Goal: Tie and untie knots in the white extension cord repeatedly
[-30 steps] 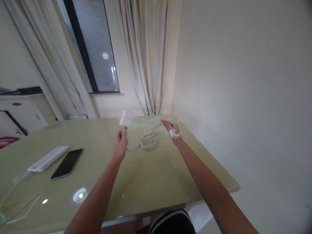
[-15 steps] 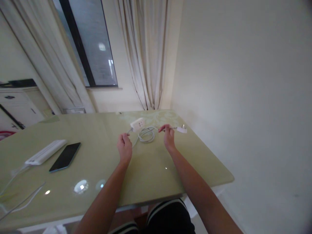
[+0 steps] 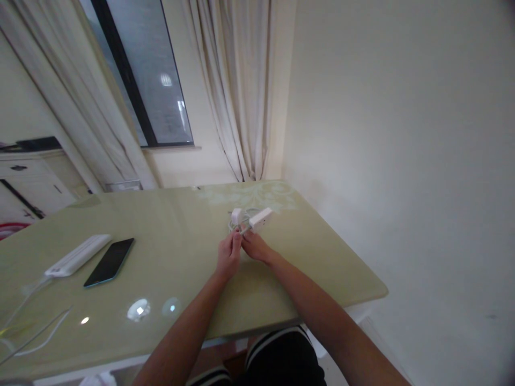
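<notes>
My left hand (image 3: 229,254) and my right hand (image 3: 256,247) meet over the middle of the green table (image 3: 193,252), fingertips touching. Both pinch the white cable just in front of a white plug (image 3: 236,216) and a small white socket block (image 3: 260,219). The plug stands beside the block's left end. The coiled cable (image 3: 245,213) lies partly hidden behind them. Both hands have their fingers closed.
A white power strip (image 3: 78,254) and a black phone (image 3: 109,261) lie at the left of the table. White cords (image 3: 36,338) trail off the near left corner. Curtains (image 3: 237,91) and a window stand behind; a bare wall is to the right.
The hands came together from apart. The plug, earlier out to the right, is now beside the socket block, and the cable is gathered near them.
</notes>
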`<action>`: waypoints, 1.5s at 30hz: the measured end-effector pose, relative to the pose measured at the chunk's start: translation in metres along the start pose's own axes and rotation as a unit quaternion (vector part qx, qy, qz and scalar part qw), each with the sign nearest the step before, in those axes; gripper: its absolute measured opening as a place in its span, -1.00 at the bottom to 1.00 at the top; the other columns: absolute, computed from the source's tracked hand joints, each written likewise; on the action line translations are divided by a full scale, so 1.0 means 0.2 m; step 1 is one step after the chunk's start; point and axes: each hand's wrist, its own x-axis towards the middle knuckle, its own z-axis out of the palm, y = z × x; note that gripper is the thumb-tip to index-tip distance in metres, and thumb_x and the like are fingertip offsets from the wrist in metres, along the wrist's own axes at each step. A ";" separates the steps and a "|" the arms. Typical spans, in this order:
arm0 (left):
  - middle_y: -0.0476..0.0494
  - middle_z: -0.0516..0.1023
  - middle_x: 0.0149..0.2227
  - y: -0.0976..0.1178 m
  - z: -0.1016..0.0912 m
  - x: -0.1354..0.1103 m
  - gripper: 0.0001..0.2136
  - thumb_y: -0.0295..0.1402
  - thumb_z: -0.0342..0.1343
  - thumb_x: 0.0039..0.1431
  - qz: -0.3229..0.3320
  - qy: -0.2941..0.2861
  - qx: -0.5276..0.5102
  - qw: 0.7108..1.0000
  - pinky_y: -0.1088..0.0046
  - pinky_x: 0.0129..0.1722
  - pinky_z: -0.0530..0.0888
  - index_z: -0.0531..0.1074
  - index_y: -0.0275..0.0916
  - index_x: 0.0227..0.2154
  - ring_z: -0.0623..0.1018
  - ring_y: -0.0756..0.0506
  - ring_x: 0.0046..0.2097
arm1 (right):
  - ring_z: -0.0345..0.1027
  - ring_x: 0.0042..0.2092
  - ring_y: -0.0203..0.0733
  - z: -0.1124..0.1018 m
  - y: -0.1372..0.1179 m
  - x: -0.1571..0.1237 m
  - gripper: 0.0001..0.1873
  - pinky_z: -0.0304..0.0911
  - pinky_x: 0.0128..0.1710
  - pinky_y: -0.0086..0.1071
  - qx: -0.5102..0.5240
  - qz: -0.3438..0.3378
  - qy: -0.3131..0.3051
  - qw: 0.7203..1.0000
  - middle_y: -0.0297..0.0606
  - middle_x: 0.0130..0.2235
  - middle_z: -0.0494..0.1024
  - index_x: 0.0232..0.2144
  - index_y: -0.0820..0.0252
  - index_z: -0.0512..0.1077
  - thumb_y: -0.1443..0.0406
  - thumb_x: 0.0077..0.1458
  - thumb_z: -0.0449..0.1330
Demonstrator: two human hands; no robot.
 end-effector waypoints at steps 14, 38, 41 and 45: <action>0.00 0.42 -0.51 -0.01 -0.03 0.10 -0.57 0.08 0.15 0.22 -0.079 0.071 -0.068 0.992 0.53 -0.52 0.36 0.48 -0.27 -0.27 0.43 0.01 -0.49 | 0.48 -0.02 -0.06 -0.04 -0.11 -0.04 -0.64 0.36 0.08 -0.20 -0.033 -0.048 -0.039 0.998 -0.13 -0.05 0.58 0.06 0.16 0.44 0.28 0.22 0.20; -0.20 0.50 -0.25 -0.08 -0.03 0.02 -0.72 -0.14 0.00 0.40 0.248 0.032 0.074 0.966 0.27 -0.11 0.53 0.45 -0.18 -0.33 0.58 -0.15 -0.10 | 0.54 -0.17 -0.13 -0.06 -0.21 -0.04 -0.53 0.41 -0.04 -0.24 0.229 0.022 0.125 0.965 -0.17 -0.23 0.63 -0.06 0.15 0.46 -0.07 0.36 0.02; -0.20 0.51 -0.21 -0.07 -0.03 0.02 -0.76 -0.19 0.01 0.41 0.266 0.053 0.071 0.960 0.24 -0.04 0.53 0.44 -0.18 -0.31 0.58 -0.15 -0.06 | 0.48 0.07 -0.10 -0.08 -0.21 -0.06 -0.49 0.29 0.17 -0.18 0.174 -0.036 0.075 0.981 -0.12 0.00 0.60 0.15 0.16 0.43 0.00 0.40 -0.03; -0.19 0.50 -0.24 -0.08 -0.05 0.02 -0.69 -0.11 -0.02 0.41 0.254 0.074 0.082 0.961 0.27 -0.11 0.55 0.45 -0.19 -0.33 0.58 -0.12 -0.17 | 0.45 0.11 -0.04 -0.07 -0.20 -0.06 -0.21 0.28 0.20 -0.17 0.139 -0.097 0.016 0.985 -0.08 0.08 0.56 0.39 0.20 0.17 0.02 0.24 0.21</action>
